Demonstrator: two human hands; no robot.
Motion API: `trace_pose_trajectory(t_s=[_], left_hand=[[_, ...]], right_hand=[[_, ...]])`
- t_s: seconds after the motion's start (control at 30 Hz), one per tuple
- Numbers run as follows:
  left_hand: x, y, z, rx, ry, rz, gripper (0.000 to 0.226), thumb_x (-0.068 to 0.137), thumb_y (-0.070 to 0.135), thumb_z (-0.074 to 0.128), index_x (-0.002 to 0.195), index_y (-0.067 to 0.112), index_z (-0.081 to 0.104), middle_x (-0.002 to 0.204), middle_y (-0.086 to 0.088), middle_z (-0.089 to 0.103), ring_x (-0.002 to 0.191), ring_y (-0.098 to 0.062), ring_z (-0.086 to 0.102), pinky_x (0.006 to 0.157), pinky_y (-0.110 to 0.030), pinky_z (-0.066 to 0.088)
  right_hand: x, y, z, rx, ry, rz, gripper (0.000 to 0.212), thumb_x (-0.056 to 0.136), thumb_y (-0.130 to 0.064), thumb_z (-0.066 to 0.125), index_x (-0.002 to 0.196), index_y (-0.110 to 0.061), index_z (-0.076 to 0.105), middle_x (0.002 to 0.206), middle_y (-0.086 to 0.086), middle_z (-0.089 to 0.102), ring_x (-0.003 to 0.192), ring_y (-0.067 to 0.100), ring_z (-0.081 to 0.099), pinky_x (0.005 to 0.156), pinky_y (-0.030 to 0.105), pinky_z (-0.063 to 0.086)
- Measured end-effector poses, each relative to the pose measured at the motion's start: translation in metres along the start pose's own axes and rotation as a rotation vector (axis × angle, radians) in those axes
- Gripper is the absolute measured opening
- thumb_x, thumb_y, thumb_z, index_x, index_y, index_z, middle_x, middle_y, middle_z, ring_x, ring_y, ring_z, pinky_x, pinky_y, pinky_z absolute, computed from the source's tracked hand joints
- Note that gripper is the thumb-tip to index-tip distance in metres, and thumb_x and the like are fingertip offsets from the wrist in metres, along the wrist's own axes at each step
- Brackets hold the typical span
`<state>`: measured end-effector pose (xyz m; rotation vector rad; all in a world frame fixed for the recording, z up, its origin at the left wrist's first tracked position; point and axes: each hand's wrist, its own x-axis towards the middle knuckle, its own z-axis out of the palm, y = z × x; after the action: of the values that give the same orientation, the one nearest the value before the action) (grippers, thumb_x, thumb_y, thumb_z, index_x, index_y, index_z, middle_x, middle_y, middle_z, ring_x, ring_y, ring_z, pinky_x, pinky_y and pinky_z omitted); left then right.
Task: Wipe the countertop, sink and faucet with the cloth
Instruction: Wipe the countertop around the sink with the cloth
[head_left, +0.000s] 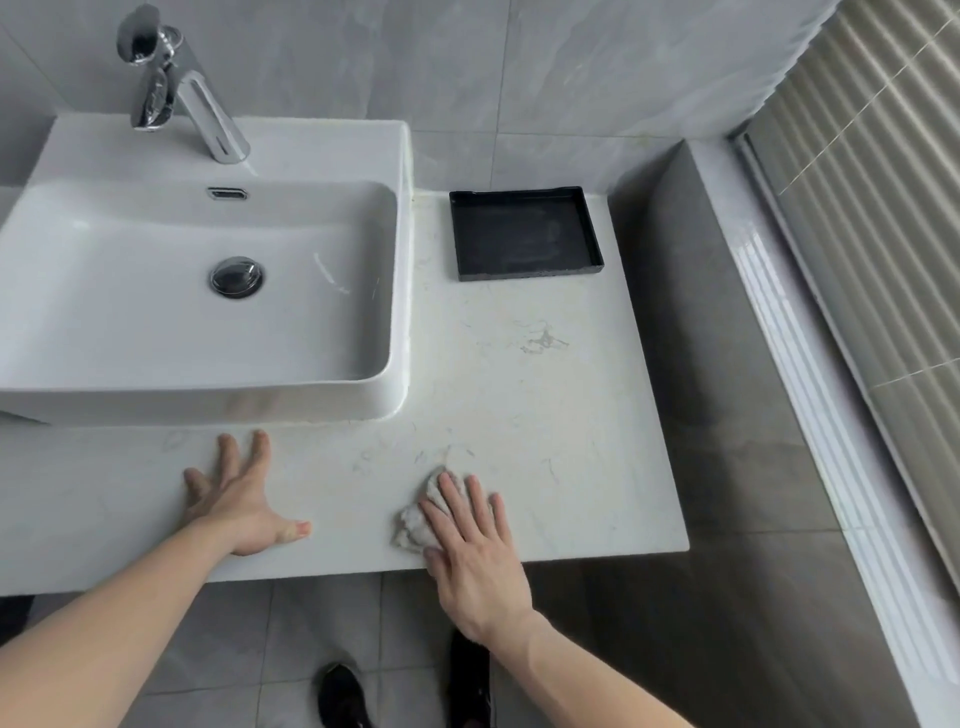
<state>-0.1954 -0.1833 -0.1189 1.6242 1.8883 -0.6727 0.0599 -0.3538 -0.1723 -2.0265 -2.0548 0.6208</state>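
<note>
The cloth (415, 519) lies under the fingers of the right hand (475, 556), near the front edge of the countertop (519, 389); only its left part shows beside the fingers. It is small, crumpled and pale grey-white. The right hand presses flat on it, fingers straight and close together. To the left of this hand, the left hand (241, 501) rests on the countertop with fingers spread, holding nothing, just in front of the white sink (197, 291). The chrome faucet (182, 88) stands behind the sink.
</note>
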Motion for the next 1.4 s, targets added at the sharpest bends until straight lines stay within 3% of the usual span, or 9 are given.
trace_pose_trajectory(t_s=[0.1,0.27,0.43,0.53,0.6,0.8,0.97,1.13,1.4], left_hand=[[0.002,-0.001,0.001,-0.004,-0.002,-0.003,0.146,0.055,0.072,0.079,0.149,0.044,-0.029,0.158,0.01,-0.037,0.149,-0.047,-0.014,0.123,-0.054,0.012],[0.005,-0.002,0.005,0.007,0.019,0.011,0.146,0.055,0.073,0.078,0.149,0.043,-0.028,0.159,0.009,-0.036,0.149,-0.049,-0.013,0.122,-0.055,0.017],[0.0,-0.011,0.005,-0.001,0.086,0.06,0.143,0.052,0.082,0.071,0.154,0.04,-0.018,0.164,0.008,-0.024,0.15,-0.048,-0.002,0.123,-0.049,0.017],[-0.014,-0.031,0.014,0.039,0.2,0.189,0.121,0.066,0.087,0.054,0.158,0.034,-0.004,0.168,0.006,-0.01,0.152,-0.041,0.005,0.12,-0.047,0.026],[-0.022,-0.053,0.019,0.027,0.267,0.3,0.098,0.08,0.078,0.048,0.158,0.031,0.012,0.168,0.007,0.001,0.153,-0.031,0.011,0.119,-0.044,0.028],[-0.009,-0.139,0.015,-0.122,0.482,0.386,0.064,0.092,0.049,0.06,0.149,0.026,0.043,0.162,0.004,0.029,0.143,-0.025,0.032,0.117,-0.042,0.031],[0.035,-0.196,0.006,-0.152,0.57,0.287,0.065,0.092,0.045,0.061,0.15,0.022,0.042,0.164,-0.005,0.023,0.146,-0.033,0.022,0.118,-0.05,0.027],[0.074,-0.225,0.009,-0.062,0.626,0.204,0.078,0.087,0.068,0.028,0.153,0.027,0.033,0.165,-0.005,0.02,0.148,-0.037,0.016,0.118,-0.052,0.016],[0.084,-0.226,0.024,-0.077,0.697,0.175,0.074,0.087,0.067,0.029,0.153,0.034,0.029,0.167,0.005,0.016,0.152,-0.029,0.01,0.121,-0.048,0.007]], right_hand=[[-0.028,0.056,-0.019,-0.038,0.064,0.155,0.06,0.109,-0.041,0.03,0.164,-0.032,0.007,0.172,-0.009,-0.011,0.158,0.019,-0.014,0.128,0.047,-0.002],[-0.063,0.148,-0.06,0.038,0.194,0.554,0.052,0.106,-0.021,0.031,0.158,-0.02,0.031,0.17,0.005,0.018,0.157,0.03,0.016,0.121,0.058,0.026],[-0.074,0.152,-0.082,0.228,0.403,0.931,0.048,0.11,-0.031,0.031,0.158,-0.029,0.03,0.167,-0.004,0.028,0.147,0.033,0.039,0.112,0.055,0.04],[-0.055,0.103,-0.076,0.276,0.555,0.873,0.046,0.108,-0.021,0.035,0.154,-0.026,0.036,0.162,-0.006,0.036,0.141,0.032,0.045,0.107,0.05,0.042],[-0.033,0.062,-0.06,0.326,0.551,0.748,0.049,0.108,-0.017,0.039,0.157,-0.024,0.034,0.165,-0.007,0.033,0.15,0.022,0.034,0.117,0.044,0.035],[0.053,-0.078,0.008,0.267,0.25,0.267,0.057,0.105,-0.009,0.038,0.159,-0.026,0.029,0.168,-0.006,0.024,0.158,0.022,0.012,0.129,0.043,0.01],[0.093,-0.154,0.059,-0.001,0.046,0.037,0.052,0.107,-0.04,0.034,0.158,-0.031,0.028,0.171,-0.007,0.016,0.158,0.031,0.009,0.125,0.057,0.01],[0.064,-0.108,0.055,-0.056,0.137,0.209,0.061,0.105,-0.051,0.029,0.162,-0.041,0.009,0.171,-0.016,-0.007,0.158,0.016,-0.013,0.127,0.044,-0.006],[0.001,0.01,-0.004,0.051,0.344,0.727,0.053,0.109,-0.03,0.027,0.162,-0.027,0.022,0.171,-0.01,0.005,0.159,0.02,0.007,0.128,0.048,0.012]])
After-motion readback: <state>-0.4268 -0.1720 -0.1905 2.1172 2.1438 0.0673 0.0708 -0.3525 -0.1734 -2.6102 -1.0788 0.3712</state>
